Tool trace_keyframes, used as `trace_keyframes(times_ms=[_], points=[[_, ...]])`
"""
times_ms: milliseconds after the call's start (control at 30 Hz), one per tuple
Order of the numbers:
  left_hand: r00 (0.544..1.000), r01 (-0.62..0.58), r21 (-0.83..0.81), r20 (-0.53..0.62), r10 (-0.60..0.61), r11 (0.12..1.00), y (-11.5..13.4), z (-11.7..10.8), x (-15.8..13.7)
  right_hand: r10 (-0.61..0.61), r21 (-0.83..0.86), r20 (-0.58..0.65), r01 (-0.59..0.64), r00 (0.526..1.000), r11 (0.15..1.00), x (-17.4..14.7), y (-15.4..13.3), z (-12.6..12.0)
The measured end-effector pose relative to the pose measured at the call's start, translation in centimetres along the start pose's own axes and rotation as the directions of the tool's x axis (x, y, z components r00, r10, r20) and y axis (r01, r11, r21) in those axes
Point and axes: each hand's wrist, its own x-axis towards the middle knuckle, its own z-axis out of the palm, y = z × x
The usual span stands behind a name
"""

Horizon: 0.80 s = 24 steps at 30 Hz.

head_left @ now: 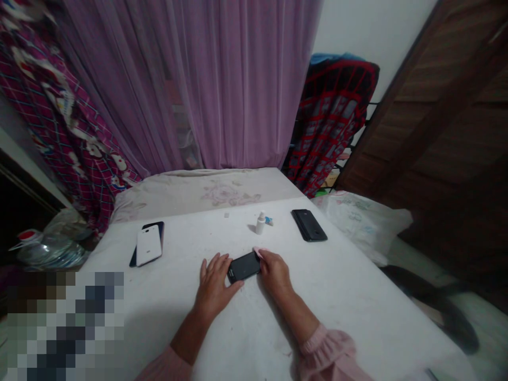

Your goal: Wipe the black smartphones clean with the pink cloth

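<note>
A dark smartphone [244,266] lies face up on the white tabletop, tilted slightly to the right. My left hand [214,283] steadies its left end, thumb along the near edge and fingers at the far edge. At the phone's right end, my right hand [275,272] pinches a small pale pink cloth [260,251] against the corner; most of the cloth is hidden by the fingers. Beyond the phone stands a small white spray bottle [260,223], with a small blue and white item [269,221] right behind it.
Stacked phones, a white one [149,246] on top, lie at the left. More dark phones [309,225] are stacked at the right. A tiny pale square [226,215] sits farther back. Purple curtains [246,84] hang behind the table [238,338]. A plastic bag [357,222] is off its right edge.
</note>
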Motion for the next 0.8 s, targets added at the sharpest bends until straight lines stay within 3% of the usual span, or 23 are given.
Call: trace_keyframes(times_ms=[167, 367, 567, 633, 700, 800], points=[[0.999, 0.007, 0.001, -0.035, -0.007, 1.0, 0.1, 0.2, 0.0, 0.02, 0.02, 0.037, -0.021, 0.999, 1.0, 1.1, -0.3, 0.3], [0.999, 0.008, 0.022, -0.042, -0.007, 1.0, 0.6, -0.1, 0.0, 0.057, 0.05, 0.019, -0.058, 0.998, 0.997, -1.6, 0.3, -0.8], [0.998, 0.04, 0.0, 0.041, -0.04, 0.999, 0.4, -0.2, 0.2, 0.276, 0.333, 0.065, -0.282, 0.959, 0.9, -2.3, 1.9, -2.7], [0.998, 0.053, -0.008, 0.045, -0.052, 0.999, 0.0, -0.1, 0.1, 0.309, 0.36, 0.045, -0.304, 0.95, 0.882, -1.9, 2.1, -3.1], [0.998, 0.059, -0.01, 0.037, -0.059, 0.998, -0.4, 0.0, 0.0, 0.25, 0.308, 0.005, -0.24, 0.968, 0.921, -1.4, 2.0, -3.1], [0.999, 0.046, -0.022, 0.025, -0.045, 0.999, -0.8, 0.2, -0.1, 0.017, 0.164, -0.029, -0.012, 0.999, 0.986, -1.1, 1.4, -2.4]])
